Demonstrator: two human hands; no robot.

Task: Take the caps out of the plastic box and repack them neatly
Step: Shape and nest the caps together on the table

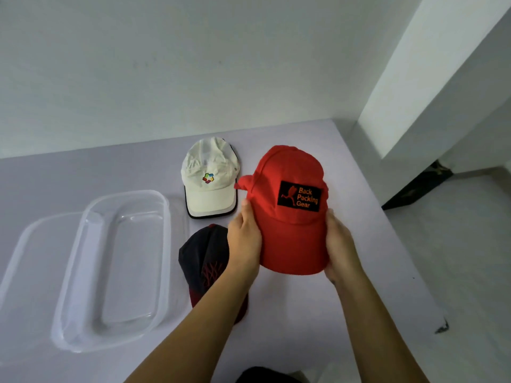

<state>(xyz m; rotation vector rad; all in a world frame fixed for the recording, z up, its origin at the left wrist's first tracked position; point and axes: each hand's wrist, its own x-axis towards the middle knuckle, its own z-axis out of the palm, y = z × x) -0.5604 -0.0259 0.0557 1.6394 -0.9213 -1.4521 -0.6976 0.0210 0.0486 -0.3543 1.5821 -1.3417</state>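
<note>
**So, red cap in both hands, two others on the table**

Both hands are curled around the red cap (293, 230). The left hand (244, 239) grips the brim's left edge, and the right hand (338, 244) grips its right edge. The cap is held up off the table (290, 327), with its black "Back Packing Gear" patch facing the camera.

A dark cap (203, 261) with a red pattern lies on the table under the left forearm. A white cap (210, 178) with a small multicoloured logo sits just beyond it, brim toward the person.

The clear plastic box (165, 244) is further left with no caps in it. A flat clear lid (36, 258) shows at its left side.
</note>
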